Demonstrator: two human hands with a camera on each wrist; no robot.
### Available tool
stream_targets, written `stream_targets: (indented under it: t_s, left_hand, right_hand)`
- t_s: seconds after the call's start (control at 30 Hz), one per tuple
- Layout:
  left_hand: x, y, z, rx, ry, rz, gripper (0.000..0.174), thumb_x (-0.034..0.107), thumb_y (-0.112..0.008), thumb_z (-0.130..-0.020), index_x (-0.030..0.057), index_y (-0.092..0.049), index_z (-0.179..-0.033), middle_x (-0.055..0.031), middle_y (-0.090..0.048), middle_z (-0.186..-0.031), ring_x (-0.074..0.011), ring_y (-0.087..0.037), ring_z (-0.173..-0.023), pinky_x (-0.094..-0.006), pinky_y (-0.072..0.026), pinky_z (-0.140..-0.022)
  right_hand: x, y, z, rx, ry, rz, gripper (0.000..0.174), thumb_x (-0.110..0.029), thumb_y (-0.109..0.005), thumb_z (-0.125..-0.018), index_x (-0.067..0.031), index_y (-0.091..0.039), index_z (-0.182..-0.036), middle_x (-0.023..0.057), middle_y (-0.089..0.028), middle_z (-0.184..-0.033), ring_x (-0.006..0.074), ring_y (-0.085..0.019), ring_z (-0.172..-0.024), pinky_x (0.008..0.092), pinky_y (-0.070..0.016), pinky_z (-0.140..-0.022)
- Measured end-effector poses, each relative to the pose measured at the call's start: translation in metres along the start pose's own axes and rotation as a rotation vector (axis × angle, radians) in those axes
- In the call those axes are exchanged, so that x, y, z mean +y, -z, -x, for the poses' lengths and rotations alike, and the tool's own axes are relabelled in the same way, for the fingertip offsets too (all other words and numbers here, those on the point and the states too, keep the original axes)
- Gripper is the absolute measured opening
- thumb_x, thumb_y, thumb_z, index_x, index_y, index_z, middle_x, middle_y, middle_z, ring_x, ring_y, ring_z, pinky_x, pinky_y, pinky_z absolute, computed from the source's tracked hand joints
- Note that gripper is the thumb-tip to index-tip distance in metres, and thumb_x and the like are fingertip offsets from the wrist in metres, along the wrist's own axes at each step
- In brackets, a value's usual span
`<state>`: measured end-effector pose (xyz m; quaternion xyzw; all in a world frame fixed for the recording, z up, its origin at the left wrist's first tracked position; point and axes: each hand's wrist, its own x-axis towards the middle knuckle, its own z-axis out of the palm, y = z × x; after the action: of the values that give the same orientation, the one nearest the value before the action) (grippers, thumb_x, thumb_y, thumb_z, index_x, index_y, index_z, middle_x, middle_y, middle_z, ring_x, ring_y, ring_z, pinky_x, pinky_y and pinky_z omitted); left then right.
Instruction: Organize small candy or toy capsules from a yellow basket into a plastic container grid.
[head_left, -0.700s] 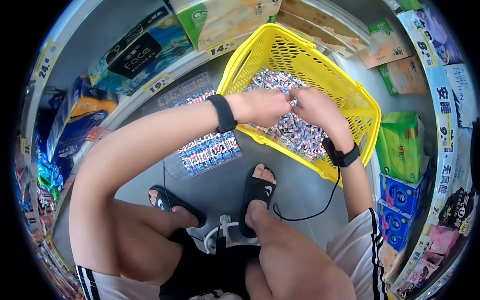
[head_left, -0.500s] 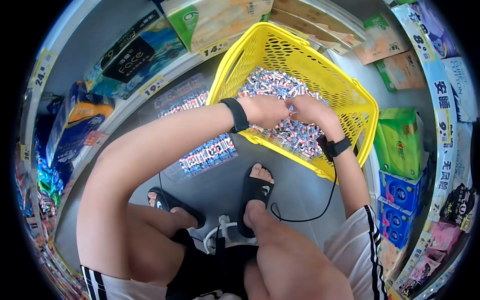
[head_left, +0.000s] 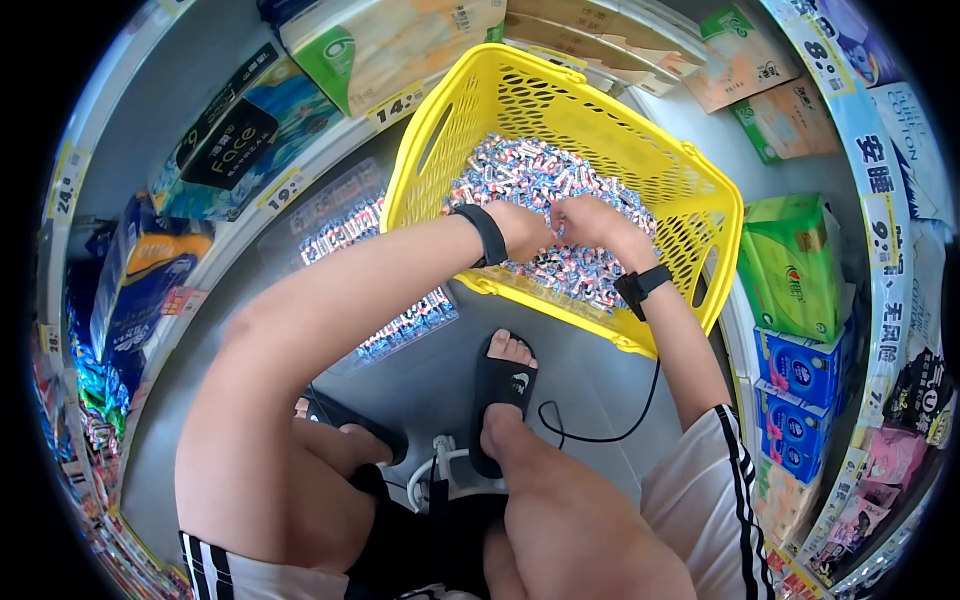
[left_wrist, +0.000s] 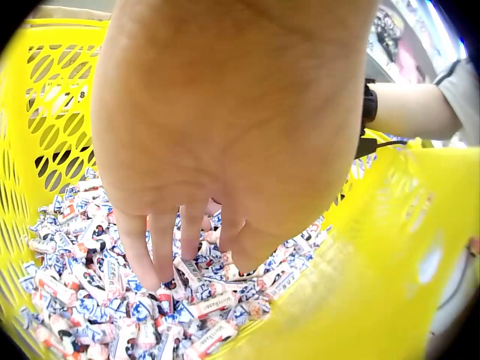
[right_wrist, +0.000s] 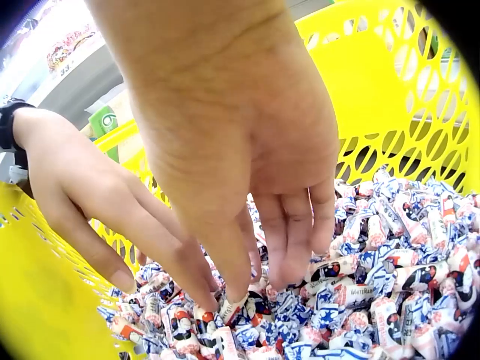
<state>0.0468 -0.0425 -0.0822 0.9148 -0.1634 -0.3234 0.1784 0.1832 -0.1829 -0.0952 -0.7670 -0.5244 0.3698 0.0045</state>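
Wrapped candies with blue, white and red wrappers point(head_left: 590, 275) cover the bottom of a yellow basket point(head_left: 720, 200). Both hands reach down into it, close together. In the left wrist view, the left hand point(left_wrist: 225, 135) points its loosely bent fingers down at the candies point(left_wrist: 90, 307). The right wrist view shows the right hand point(right_wrist: 247, 142) with its fingertips down among the candies point(right_wrist: 405, 300), and the left hand point(right_wrist: 112, 202) beside it, fingers fairly straight and touching candies. Whether either hand pinches a candy is hidden by the fingers.
A clear plastic container point(head_left: 375, 350) of similar candies lies left of the basket, partly under the left forearm. Shelves with tissue packs point(head_left: 795, 265) curve around both sides. A black cable point(head_left: 600, 438) and sandalled feet point(head_left: 505, 385) are on the floor.
Both hands have shifted a little left in the head view, along with the basket and shelves. The hands stay close together over the candies.
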Motion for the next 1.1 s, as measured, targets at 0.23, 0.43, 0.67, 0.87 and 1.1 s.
stream_targets:
  t_s: [0.23, 0.43, 0.67, 0.87, 1.1]
  left_hand:
    - [0.003, 0.008, -0.009, -0.118, 0.067, 0.052, 0.064, 0.009, -0.067, -0.085, 0.0151, -0.057, -0.148, -0.0179, -0.074, -0.116, -0.0368, -0.072, -0.107, -0.0480, -0.0579, -0.087]
    - [-0.002, 0.007, -0.010, -0.124, 0.006, 0.077, 0.066, 0.003, -0.064, -0.084, 0.0147, -0.057, -0.149, -0.0164, -0.072, -0.124, -0.0368, -0.070, -0.112, -0.0466, -0.0570, -0.092]
    - [-0.001, 0.012, -0.002, -0.091, -0.010, 0.124, 0.067, -0.003, -0.061, -0.082, 0.0114, -0.057, -0.148, -0.0167, -0.066, -0.134, -0.0359, -0.066, -0.121, -0.0452, -0.0553, -0.098]
    - [-0.006, 0.009, -0.008, -0.020, -0.006, 0.126, 0.062, -0.005, -0.057, -0.082, 0.0012, -0.058, -0.143, -0.0214, -0.058, -0.139, -0.0386, -0.067, -0.118, -0.0457, -0.0559, -0.097]
    - [-0.017, 0.011, -0.011, 0.116, -0.039, 0.191, 0.049, -0.005, -0.059, -0.082, -0.0023, -0.063, -0.130, -0.0237, -0.064, -0.128, -0.0404, -0.068, -0.109, -0.0476, -0.0564, -0.091]
  right_hand:
    - [-0.003, -0.006, -0.003, 0.020, 0.100, -0.047, 0.026, -0.013, -0.083, -0.080, -0.0052, -0.078, -0.104, 0.0181, -0.076, -0.087, 0.0345, -0.074, -0.086, 0.0421, -0.0575, -0.077]
    - [-0.007, -0.001, 0.002, 0.089, 0.050, -0.036, 0.022, 0.001, -0.072, -0.079, -0.0007, -0.078, -0.101, 0.0206, -0.075, -0.087, 0.0367, -0.073, -0.085, 0.0436, -0.0572, -0.077]
    - [-0.003, 0.006, 0.009, 0.153, 0.119, 0.044, 0.018, -0.007, -0.076, -0.081, -0.0073, -0.079, -0.099, 0.0156, -0.076, -0.101, 0.0337, -0.072, -0.102, 0.0441, -0.0581, -0.087]
    - [0.003, 0.010, 0.005, 0.289, 0.174, -0.058, 0.026, -0.004, -0.078, -0.079, -0.0077, -0.079, -0.104, 0.0160, -0.074, -0.102, 0.0339, -0.070, -0.104, 0.0452, -0.0573, -0.089]
    - [-0.006, 0.018, 0.008, 0.255, 0.121, -0.195, 0.029, 0.001, -0.076, -0.079, -0.0054, -0.080, -0.107, 0.0169, -0.079, -0.098, 0.0341, -0.076, -0.091, 0.0411, -0.0599, -0.082]
